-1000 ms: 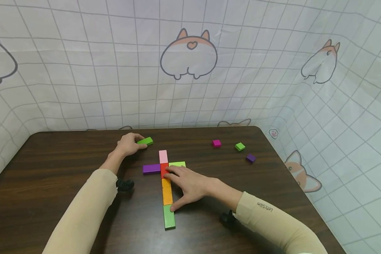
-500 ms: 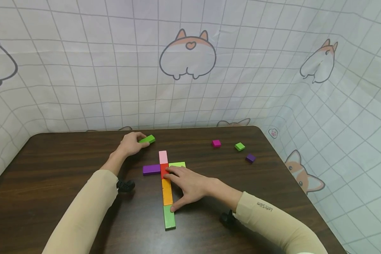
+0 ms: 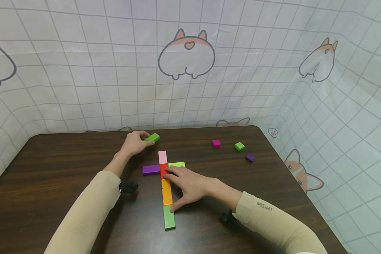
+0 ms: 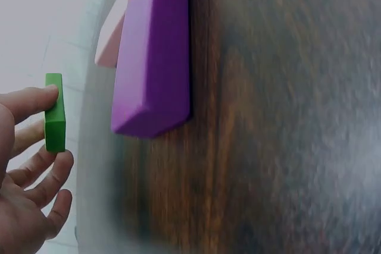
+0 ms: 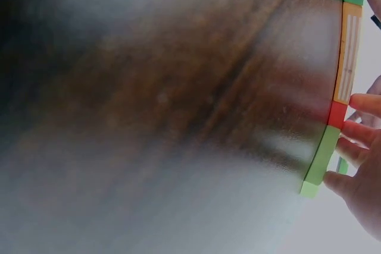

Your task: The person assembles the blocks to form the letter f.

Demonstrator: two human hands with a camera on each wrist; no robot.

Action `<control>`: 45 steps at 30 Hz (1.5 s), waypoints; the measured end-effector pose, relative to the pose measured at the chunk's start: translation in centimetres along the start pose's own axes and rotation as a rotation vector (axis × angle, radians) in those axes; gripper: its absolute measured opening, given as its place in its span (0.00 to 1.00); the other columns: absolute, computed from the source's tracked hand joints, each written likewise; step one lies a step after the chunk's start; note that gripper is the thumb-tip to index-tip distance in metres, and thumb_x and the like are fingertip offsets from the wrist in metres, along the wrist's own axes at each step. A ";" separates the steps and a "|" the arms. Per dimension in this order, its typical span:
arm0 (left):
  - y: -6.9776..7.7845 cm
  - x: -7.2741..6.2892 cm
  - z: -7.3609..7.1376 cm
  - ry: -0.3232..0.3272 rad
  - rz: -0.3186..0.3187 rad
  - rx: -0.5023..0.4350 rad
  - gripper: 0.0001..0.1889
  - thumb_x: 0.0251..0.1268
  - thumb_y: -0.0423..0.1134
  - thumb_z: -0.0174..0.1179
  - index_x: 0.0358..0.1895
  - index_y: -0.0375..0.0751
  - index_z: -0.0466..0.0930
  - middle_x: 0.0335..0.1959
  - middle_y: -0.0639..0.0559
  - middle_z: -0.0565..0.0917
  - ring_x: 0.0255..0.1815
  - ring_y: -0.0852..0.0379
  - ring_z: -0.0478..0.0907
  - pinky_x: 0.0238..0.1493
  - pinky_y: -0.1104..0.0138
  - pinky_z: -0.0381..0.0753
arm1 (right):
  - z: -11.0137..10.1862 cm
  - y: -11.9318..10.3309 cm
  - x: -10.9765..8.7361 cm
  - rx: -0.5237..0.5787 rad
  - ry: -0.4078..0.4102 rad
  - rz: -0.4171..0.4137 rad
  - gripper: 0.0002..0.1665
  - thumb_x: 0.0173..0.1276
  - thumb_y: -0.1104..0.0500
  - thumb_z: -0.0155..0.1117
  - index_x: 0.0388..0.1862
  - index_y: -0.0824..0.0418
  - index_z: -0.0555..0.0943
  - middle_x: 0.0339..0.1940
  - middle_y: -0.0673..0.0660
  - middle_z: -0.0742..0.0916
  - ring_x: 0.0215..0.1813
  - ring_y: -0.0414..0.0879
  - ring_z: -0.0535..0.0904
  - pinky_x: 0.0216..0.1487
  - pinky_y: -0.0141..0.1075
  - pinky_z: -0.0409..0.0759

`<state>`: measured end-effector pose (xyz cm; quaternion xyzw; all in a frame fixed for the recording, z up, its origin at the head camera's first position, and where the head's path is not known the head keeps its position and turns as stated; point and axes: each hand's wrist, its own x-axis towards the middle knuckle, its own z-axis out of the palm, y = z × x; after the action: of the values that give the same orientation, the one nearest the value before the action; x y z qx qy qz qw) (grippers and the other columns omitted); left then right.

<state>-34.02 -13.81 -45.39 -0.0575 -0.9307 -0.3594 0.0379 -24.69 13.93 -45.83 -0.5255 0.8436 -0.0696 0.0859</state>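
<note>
My left hand (image 3: 135,143) pinches a bright green block (image 3: 153,137) between thumb and fingers, beyond the pink block (image 3: 162,157). In the left wrist view that green block (image 4: 55,114) shows at the fingertips. My right hand (image 3: 190,185) is spread over a cross of flat blocks. Its fingertips touch the red block (image 3: 163,171) and the light green block (image 3: 177,164), and the thumb rests on the green block (image 3: 169,218) at the near end. An orange block (image 3: 166,192) lies between red and green. A purple block (image 3: 151,170) forms the left arm.
Three small blocks lie at the back right of the dark wooden table (image 3: 66,155): a magenta one (image 3: 216,143), a green one (image 3: 239,146) and a purple one (image 3: 250,157). A white gridded cloth (image 3: 120,70) hangs behind the table and along its right side.
My left hand has moved a little to the right and farther back, carrying the bright green block toward the far end of the cross. The right hand has kept its place on the blocks.
</note>
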 end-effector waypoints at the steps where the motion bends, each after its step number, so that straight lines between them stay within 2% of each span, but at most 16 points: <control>1: 0.2 0.0 0.1 0.005 0.000 -0.001 0.23 0.71 0.47 0.65 0.60 0.33 0.82 0.51 0.36 0.83 0.47 0.42 0.76 0.46 0.53 0.76 | 0.0 0.0 0.0 0.000 -0.002 0.003 0.64 0.57 0.22 0.67 0.81 0.58 0.62 0.81 0.59 0.61 0.79 0.51 0.57 0.78 0.45 0.57; 14: 1.8 0.0 1.3 0.011 -0.048 -0.053 0.23 0.67 0.46 0.68 0.59 0.33 0.83 0.47 0.38 0.85 0.42 0.45 0.78 0.39 0.60 0.76 | -0.1 -0.1 -0.1 0.001 -0.016 0.014 0.64 0.58 0.23 0.67 0.82 0.59 0.60 0.82 0.60 0.59 0.80 0.51 0.56 0.78 0.46 0.56; 33: 3.1 0.3 2.9 0.018 -0.126 -0.176 0.24 0.63 0.45 0.72 0.58 0.34 0.85 0.50 0.37 0.85 0.47 0.43 0.79 0.45 0.56 0.79 | 0.0 0.2 0.0 0.002 -0.013 0.011 0.64 0.58 0.22 0.66 0.81 0.58 0.61 0.82 0.59 0.60 0.81 0.50 0.55 0.78 0.46 0.55; 41: 3.6 0.6 3.7 0.004 -0.178 -0.170 0.24 0.64 0.46 0.72 0.58 0.35 0.85 0.57 0.35 0.81 0.52 0.40 0.76 0.49 0.53 0.79 | 0.0 0.3 0.0 0.006 -0.021 0.006 0.64 0.58 0.22 0.66 0.81 0.58 0.61 0.82 0.59 0.59 0.81 0.50 0.54 0.79 0.47 0.54; 45: 3.7 0.7 3.9 0.006 -0.186 -0.139 0.23 0.64 0.46 0.72 0.57 0.35 0.86 0.56 0.35 0.82 0.52 0.39 0.77 0.50 0.53 0.79 | -0.1 0.2 0.1 0.011 -0.024 0.003 0.64 0.59 0.22 0.66 0.82 0.58 0.60 0.82 0.59 0.59 0.81 0.50 0.54 0.79 0.47 0.53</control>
<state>-34.35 -8.43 -45.72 0.0279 -0.9048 -0.4250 0.0031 -24.94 13.94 -45.83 -0.5245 0.8429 -0.0679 0.0989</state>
